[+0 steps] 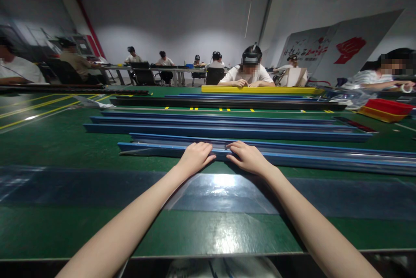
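A long blue channel [302,159] lies across the table in front of me, its open side up. My left hand [196,156] grips its near wall, fingers over the top edge into the channel and thumb on the outer face. Close by on the right, my right hand [247,156] holds the same wall in a like way, its thumb pointing toward the left thumb. Both fingertips are partly hidden inside the channel. Under my forearms a clear plastic strip [136,187] lies flat along the green table [182,234].
Beyond lie more blue channels [221,130], a black profile [227,103] and a yellow profile [260,90]. A person [248,72] sits behind the yellow one. A red and yellow bin [386,110] stands at right, with a dark flat object [355,124] nearer. The table's front edge [227,254] is close.
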`<state>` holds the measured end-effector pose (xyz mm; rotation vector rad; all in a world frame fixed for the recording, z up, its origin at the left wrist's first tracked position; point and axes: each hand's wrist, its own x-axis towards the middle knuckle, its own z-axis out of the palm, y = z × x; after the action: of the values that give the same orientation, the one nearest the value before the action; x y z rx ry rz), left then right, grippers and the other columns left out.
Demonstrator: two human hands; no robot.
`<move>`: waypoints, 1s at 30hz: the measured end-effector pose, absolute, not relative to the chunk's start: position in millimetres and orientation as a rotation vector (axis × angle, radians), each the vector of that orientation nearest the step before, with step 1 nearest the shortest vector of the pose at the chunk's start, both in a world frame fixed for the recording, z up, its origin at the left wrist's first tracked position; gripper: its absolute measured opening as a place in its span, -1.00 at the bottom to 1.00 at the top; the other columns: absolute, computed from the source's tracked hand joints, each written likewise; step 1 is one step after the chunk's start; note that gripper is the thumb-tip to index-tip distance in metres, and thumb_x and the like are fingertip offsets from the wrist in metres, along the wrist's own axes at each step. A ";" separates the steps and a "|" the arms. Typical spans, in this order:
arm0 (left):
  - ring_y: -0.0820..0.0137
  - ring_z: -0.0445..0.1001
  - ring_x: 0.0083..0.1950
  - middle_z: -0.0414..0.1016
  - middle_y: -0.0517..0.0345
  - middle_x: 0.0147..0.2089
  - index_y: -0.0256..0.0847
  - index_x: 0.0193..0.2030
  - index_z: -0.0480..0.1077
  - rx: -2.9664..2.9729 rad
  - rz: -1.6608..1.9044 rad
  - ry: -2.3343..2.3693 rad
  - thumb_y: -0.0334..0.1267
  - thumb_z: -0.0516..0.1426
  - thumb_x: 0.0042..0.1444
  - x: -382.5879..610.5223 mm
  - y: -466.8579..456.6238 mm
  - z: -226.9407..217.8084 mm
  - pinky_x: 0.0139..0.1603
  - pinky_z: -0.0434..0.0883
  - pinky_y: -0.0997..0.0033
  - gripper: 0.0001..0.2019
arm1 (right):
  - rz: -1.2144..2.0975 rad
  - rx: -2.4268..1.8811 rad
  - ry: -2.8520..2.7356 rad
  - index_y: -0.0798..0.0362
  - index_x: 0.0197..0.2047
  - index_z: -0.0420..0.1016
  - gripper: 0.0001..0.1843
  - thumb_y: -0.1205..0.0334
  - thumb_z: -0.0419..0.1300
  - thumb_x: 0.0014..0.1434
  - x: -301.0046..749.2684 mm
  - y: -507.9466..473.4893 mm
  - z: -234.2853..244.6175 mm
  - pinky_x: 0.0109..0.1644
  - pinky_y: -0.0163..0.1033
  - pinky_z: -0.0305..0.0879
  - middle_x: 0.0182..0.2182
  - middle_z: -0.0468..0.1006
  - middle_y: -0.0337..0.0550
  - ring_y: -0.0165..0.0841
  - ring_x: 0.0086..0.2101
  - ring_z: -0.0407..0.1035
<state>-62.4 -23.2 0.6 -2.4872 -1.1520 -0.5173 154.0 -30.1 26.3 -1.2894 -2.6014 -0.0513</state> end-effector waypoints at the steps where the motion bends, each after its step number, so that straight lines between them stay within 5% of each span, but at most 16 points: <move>1: 0.31 0.40 -0.12 0.46 0.01 -0.16 -0.26 -0.18 0.33 -2.486 -0.515 -1.152 -0.09 0.00 0.18 -62.4 -23.3 0.7 -0.20 0.29 0.37 -0.73 | -0.049 -1.291 -2.601 0.09 -0.02 0.39 -0.64 0.11 -0.05 0.23 154.0 -30.1 26.2 0.00 -0.21 0.22 -0.03 0.43 -0.01 -0.30 0.01 0.25; 30: 0.30 0.41 -0.12 0.47 0.01 -0.15 -0.27 -0.18 0.33 -2.484 -0.504 -1.161 -0.10 0.00 0.18 -61.6 -24.3 1.5 -0.20 0.30 0.35 -0.73 | -0.082 -1.259 -2.612 0.10 -0.04 0.39 -0.63 0.11 -0.07 0.23 154.9 -29.2 25.1 0.01 -0.21 0.22 -0.04 0.43 -0.02 -0.30 0.00 0.26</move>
<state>-61.6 -24.3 1.5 -2.4835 -1.1613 -0.5043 154.9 -29.2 25.1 -1.2587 -2.6116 -0.0823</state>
